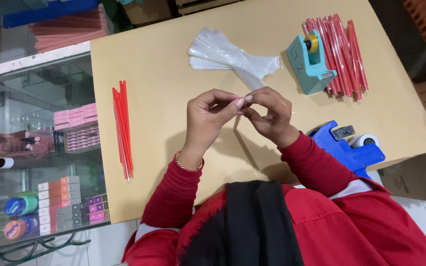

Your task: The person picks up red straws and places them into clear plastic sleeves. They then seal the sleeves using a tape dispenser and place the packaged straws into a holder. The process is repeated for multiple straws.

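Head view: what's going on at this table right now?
A person in red sleeves holds a narrow clear plastic sleeve between the left hand and right hand, pinching its end with the fingers. More clear sleeves lie fanned out beyond the hands. Red sticks lie to the left; another pile sits behind a teal tape dispenser. A blue label gun rests near the right arm.

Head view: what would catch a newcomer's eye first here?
The two hands meet at the middle of the tan table, the left hand and right hand pinching a thin clear plastic sleeve between the fingertips. Beyond them lies a fanned pile of clear sleeves. Red sticks stand out: a small bundle at the left, a bigger heap at the far right behind a teal tape dispenser.
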